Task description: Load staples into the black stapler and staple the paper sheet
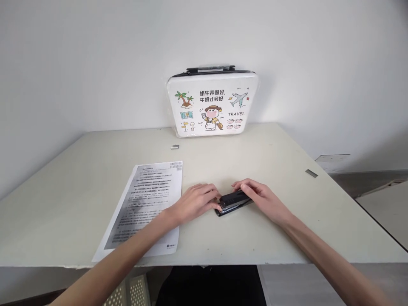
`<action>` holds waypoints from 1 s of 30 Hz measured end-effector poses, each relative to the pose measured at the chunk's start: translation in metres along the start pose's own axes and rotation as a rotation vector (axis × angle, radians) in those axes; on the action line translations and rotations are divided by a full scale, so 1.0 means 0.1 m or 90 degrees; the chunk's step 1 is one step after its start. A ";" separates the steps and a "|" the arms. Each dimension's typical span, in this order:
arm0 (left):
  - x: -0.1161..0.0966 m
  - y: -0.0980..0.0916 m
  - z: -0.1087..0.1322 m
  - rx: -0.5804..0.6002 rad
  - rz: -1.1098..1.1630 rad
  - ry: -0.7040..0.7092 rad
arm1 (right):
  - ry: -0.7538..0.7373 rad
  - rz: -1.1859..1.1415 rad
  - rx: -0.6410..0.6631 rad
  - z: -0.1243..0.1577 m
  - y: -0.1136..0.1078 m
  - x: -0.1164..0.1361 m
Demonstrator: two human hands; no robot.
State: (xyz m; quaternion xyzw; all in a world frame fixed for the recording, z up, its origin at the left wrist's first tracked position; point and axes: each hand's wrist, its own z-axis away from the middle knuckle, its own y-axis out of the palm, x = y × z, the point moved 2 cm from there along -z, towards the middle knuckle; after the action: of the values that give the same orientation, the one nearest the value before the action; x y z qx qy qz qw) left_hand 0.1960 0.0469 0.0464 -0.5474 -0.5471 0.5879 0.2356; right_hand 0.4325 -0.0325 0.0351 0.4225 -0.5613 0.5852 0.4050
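Observation:
A black stapler (233, 198) lies on the white table, angled slightly, with its top arm a little above its base at the front. My right hand (259, 196) is wrapped round its rear end, thumb on top. My left hand (200, 200) is at the front end, its bent fingers and thumb gripping the tip; the exact hold of the fingertips is partly hidden. To the left, printed sheets of paper (149, 199) lie flat, and my left forearm passes over their lower part.
At the back of the table (63, 204), a white cartoon-printed case (213, 104) leans against the wall. A short strip of staples (174, 147) lies in front of it. Another grey strip (311, 173) rests near the right edge. The front edge runs close to my body.

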 end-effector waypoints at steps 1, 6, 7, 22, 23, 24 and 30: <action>0.00 0.01 0.00 0.000 -0.001 -0.002 | 0.002 -0.002 -0.001 0.00 0.00 0.00; -0.04 -0.01 0.02 0.003 0.007 -0.016 | 0.006 0.001 0.002 0.02 0.01 0.03; -0.04 -0.04 0.02 0.004 0.013 -0.019 | 0.000 0.008 0.011 0.02 0.01 0.03; 1.72 -0.88 0.67 -0.229 -0.202 -0.402 | 0.029 0.039 0.072 0.05 0.11 0.04; 1.75 -0.87 0.71 -0.228 -0.199 -0.415 | 0.034 0.044 0.070 0.05 0.11 0.03; 1.76 -0.84 0.74 -0.234 -0.196 -0.424 | 0.038 0.047 0.070 0.06 0.11 0.03; 1.48 -0.69 0.73 -0.243 -0.098 -0.436 | 0.034 0.049 0.067 0.05 0.10 0.02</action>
State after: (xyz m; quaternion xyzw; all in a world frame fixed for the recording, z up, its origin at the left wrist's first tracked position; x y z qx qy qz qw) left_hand 0.0651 0.1685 0.0375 -0.3113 -0.7326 0.6049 -0.0228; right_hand 0.4222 -0.0382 0.0339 0.4054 -0.5345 0.6400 0.3746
